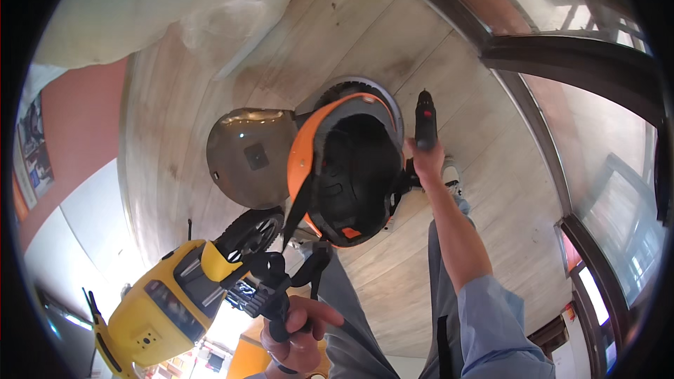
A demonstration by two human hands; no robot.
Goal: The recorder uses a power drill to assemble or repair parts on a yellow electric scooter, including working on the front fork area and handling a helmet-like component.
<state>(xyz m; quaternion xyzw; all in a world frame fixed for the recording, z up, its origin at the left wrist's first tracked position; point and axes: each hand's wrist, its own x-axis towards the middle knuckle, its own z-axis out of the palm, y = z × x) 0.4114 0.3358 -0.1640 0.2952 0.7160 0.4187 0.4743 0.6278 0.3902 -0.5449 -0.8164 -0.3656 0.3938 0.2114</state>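
My right hand is closed around the grip of a black cordless drill with a red spot, its narrow tip pointing away from me. Lower left, my left hand has its fingers curled around a black curved part. Beside that part is a black ribbed block, overlapping the yellow ride-on vehicle. Between my hands and farther off stands an orange-rimmed black tub-shaped body, hollow side up. A tyre shows behind its far edge. The drill is apart from the tub.
A brown glossy round panel lies left of the tub on the wood-plank floor. Near it is the yellow vehicle's black wheel. A pale plastic-covered bulk stands far left. Dark-framed glass doors line the right side.
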